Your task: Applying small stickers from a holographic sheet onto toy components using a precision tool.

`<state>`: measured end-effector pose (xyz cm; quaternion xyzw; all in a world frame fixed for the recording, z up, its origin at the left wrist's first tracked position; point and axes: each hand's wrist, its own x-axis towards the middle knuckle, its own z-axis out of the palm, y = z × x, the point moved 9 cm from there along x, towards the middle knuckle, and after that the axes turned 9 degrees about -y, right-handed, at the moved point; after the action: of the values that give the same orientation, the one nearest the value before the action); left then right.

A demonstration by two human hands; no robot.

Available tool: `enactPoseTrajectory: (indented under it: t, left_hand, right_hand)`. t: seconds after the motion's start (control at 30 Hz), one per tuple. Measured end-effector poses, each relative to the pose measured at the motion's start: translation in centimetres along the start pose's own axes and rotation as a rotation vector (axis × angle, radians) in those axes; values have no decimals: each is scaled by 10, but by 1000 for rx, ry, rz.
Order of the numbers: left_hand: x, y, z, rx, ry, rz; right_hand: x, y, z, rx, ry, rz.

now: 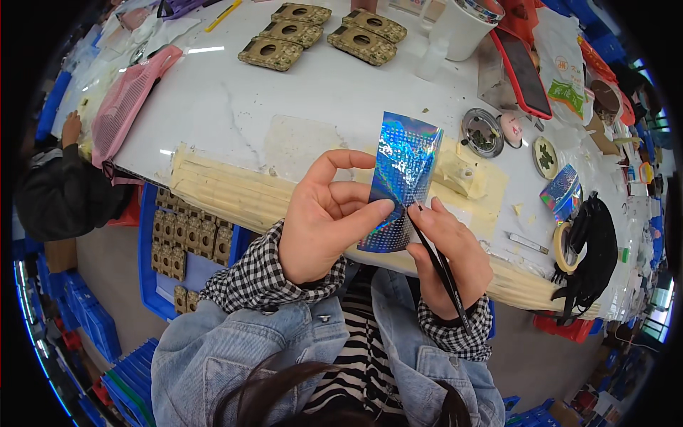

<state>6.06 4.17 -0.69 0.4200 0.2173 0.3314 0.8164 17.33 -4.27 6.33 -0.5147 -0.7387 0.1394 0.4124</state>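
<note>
A shiny blue holographic sheet (pixel 405 171) with rows of small square cut-outs is pinched between the thumb and fingers of my left hand (pixel 324 220). My right hand (pixel 455 260) grips black tweezers (pixel 442 274), whose tip end meets the sheet near its lower middle. My right fingertips are close to the sheet's right edge. Behind the sheet, a block wrapped in yellowish tape (pixel 459 171) sits on the table. Farther off stand several camouflage-patterned model tank hulls (pixel 288 32), each with a round hole in its top.
A blue tray (pixel 167 285) of camouflage parts lies below the table edge at left. To the right are a round metal dish (pixel 484 133), a red-cased phone (pixel 523 75), a white cup (pixel 459 28), a tape roll (pixel 569 247) and a black bag (pixel 594 256). Another person's sleeve (pixel 53 192) shows at far left.
</note>
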Motion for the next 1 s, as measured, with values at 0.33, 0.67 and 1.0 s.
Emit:
enactPoseTrajectory:
  t: [0.33,0.67,1.0]
  left_hand:
    - [0,0,0,0,6,-5]
    - [-1,-3,-3,-20,16,-4]
    - [-1,-9,-6,-92,52,-14]
  right_hand:
    - [0,-1,0,-22,15,-4]
    - [2,-5,3,-110,18,-43]
    - [0,-8,8,-178,46,-99]
